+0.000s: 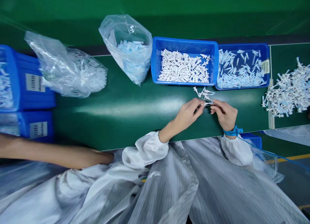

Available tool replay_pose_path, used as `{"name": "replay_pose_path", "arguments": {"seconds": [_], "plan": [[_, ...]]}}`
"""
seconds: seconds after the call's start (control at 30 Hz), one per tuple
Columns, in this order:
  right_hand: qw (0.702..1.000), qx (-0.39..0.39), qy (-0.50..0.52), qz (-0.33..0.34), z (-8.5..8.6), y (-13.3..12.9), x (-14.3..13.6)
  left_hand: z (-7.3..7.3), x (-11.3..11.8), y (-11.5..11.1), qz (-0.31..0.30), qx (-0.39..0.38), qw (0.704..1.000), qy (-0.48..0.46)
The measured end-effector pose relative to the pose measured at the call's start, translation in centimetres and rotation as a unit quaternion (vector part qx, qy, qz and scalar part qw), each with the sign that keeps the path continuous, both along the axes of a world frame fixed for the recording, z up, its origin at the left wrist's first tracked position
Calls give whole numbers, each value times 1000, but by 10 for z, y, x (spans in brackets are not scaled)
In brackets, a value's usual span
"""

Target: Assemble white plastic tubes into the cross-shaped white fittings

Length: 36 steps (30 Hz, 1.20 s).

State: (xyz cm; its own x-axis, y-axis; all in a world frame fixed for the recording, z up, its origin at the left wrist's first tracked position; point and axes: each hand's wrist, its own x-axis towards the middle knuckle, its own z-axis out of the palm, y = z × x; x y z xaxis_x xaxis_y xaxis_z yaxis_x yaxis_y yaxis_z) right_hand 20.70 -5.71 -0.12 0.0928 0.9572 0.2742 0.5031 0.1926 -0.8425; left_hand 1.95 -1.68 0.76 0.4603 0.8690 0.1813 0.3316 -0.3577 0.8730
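Observation:
My left hand (pixel 187 113) and my right hand (pixel 225 114) meet over the green table, fingertips pinched at opposite ends of one small white plastic fitting with a light-blue tube (pixel 208 103). A blue wrist strap circles my right wrist. Just beyond my fingertips lies a little heap of similar white and light-blue pieces (pixel 204 93). Behind it, a blue bin (pixel 155 61) holds many white fittings (pixel 181 67). To its right, a shallower blue bin (pixel 242 87) contains light-blue tubes (pixel 229 78).
A large pile of joined white and light-blue pieces (pixel 290 91) lies at the right. Clear bags of light-blue tubes (pixel 134 62) and whitish parts (pixel 89 75) stand left. Stacked blue bins (pixel 36 95) and another person's bare arm (pixel 48 153) are at far left.

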Motion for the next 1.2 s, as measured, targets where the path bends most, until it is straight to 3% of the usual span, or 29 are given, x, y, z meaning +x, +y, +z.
{"name": "replay_pose_path", "arguments": {"seconds": [0.07, 0.13, 0.3, 0.47, 0.63, 0.83, 1.03, 1.2], "plan": [[997, -9, 66, -47, -4, -1, 0, 0, 2, 6, 25, 104, 991, 76], [990, -23, 119, -75, -5, -1, 0, -2, 3, 10, 56, 155, 974, 154], [985, -45, 154, -70, -5, 0, -1, -6, 2, 17, 84, 188, 953, 224], [984, -62, 161, -54, -5, 0, -1, 10, 1, 33, 62, 258, 933, 245], [984, -79, 153, -35, -3, 0, -1, 29, 13, 80, 18, 208, 931, 298], [985, -85, 148, -28, 0, 1, -2, 30, 27, 131, -59, 101, 926, 360], [986, -89, 143, -2, 3, 2, -3, 41, 41, 132, -52, 105, 901, 417], [986, -83, 143, 17, -1, 3, -2, 50, 46, 128, -59, 116, 899, 419]]}}
